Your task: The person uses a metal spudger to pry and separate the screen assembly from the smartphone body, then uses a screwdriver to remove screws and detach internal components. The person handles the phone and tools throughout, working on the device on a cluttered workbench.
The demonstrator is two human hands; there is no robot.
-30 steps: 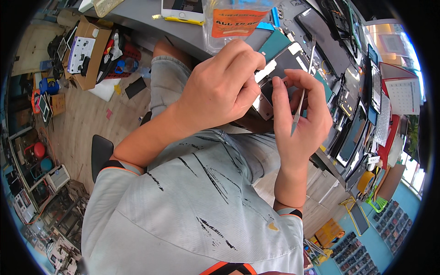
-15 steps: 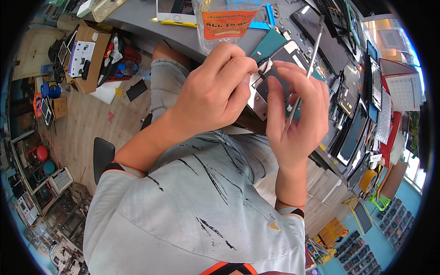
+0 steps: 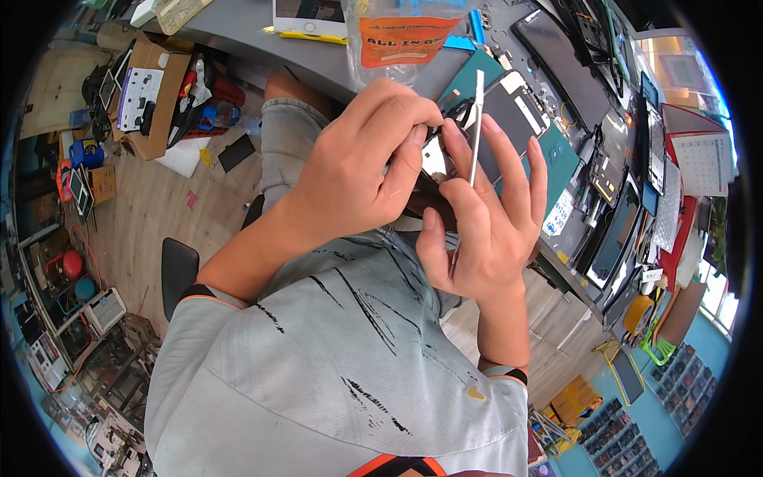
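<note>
My left hand (image 3: 362, 163) is closed, thumb and fingertips pinched at a small shiny part (image 3: 434, 159); what exactly it grips is hidden. My right hand (image 3: 489, 234) holds a slim metal pry tool (image 3: 477, 107) between its fingers, tip pointing up, with its middle and outer fingers stretched toward a disassembled phone or tablet (image 3: 518, 103). That dark device, with white strips along its edge, lies on a teal mat (image 3: 556, 167) just beyond both hands. A clear plastic bag with an orange label (image 3: 401, 40) stands above my left hand.
The grey desk (image 3: 306, 57) holds a white phone (image 3: 310, 22), blue tools (image 3: 477, 28) and several dark screens (image 3: 548, 63) crowded along the right. A red-and-white calendar (image 3: 699, 159) is at the right edge. An open cardboard box (image 3: 163, 119) sits left of my legs.
My right hand has turned and shifted left, its fingers now more extended. The metal tool's tip has swung left and stands more upright. My left hand has moved slightly down, still pinched.
</note>
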